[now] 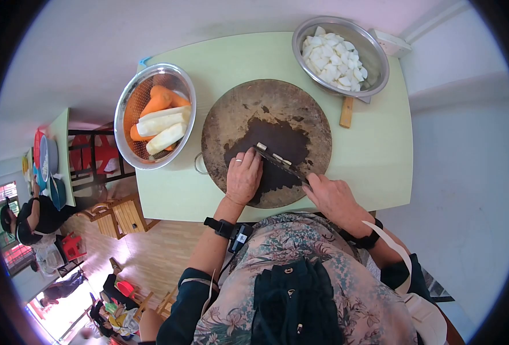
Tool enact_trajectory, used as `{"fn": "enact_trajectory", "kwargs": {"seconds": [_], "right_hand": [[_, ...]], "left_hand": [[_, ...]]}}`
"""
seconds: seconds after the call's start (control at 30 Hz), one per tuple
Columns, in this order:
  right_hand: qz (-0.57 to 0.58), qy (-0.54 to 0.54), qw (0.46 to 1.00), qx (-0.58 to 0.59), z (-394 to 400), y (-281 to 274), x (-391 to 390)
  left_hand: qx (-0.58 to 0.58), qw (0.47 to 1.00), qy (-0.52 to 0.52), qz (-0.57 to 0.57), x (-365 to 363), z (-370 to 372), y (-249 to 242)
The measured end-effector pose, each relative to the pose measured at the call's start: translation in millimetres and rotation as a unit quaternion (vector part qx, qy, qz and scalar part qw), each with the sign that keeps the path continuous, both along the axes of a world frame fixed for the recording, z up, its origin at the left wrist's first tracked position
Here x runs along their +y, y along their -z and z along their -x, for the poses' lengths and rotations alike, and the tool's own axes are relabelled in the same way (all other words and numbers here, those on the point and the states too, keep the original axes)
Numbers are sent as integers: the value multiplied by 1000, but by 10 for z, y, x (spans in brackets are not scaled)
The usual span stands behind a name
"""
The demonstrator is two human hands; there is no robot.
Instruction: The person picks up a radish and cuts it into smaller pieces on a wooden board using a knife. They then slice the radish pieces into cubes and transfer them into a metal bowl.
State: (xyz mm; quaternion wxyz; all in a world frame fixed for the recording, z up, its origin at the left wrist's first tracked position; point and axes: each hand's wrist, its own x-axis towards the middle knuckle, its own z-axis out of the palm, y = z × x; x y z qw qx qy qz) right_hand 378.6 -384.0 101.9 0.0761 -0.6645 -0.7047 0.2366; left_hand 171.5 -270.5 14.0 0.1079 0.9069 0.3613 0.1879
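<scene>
A round wooden chopping board (231,115) with a dark wet patch lies on the pale green table. My right hand (333,199) is closed round the handle of a knife (282,165), whose blade crosses the middle of the board. Beside the blade lie small pale pieces (281,159). My left hand (244,176) rests on the board at the blade's far end, its fingers curled and pressed together; what they hold, if anything, is hidden.
A metal colander (120,123) at the left holds carrots (158,100) and peeled white vegetables (167,138). At the back right, a steel bowl (379,66) of white chunks stands over a wooden handle (346,112). Other people (34,221) and wooden chairs (131,217) are at the left.
</scene>
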Motion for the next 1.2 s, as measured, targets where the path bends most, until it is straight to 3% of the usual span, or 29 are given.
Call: {"fn": "enact_trajectory", "kwargs": {"seconds": [0.6, 0.7, 0.87, 1.2], "right_hand": [[-32, 29, 999, 6, 192, 355, 341], [-53, 58, 997, 16, 117, 290, 275], [-26, 4, 1000, 12, 59, 26, 86], [-17, -3, 1000, 6, 38, -30, -10]], "left_hand": [[-28, 1000, -6, 3, -4, -3, -30], [-42, 999, -9, 13, -6, 2, -48], [-38, 999, -9, 3, -10, 13, -12], [-28, 1000, -1, -8, -4, 16, -22]]}}
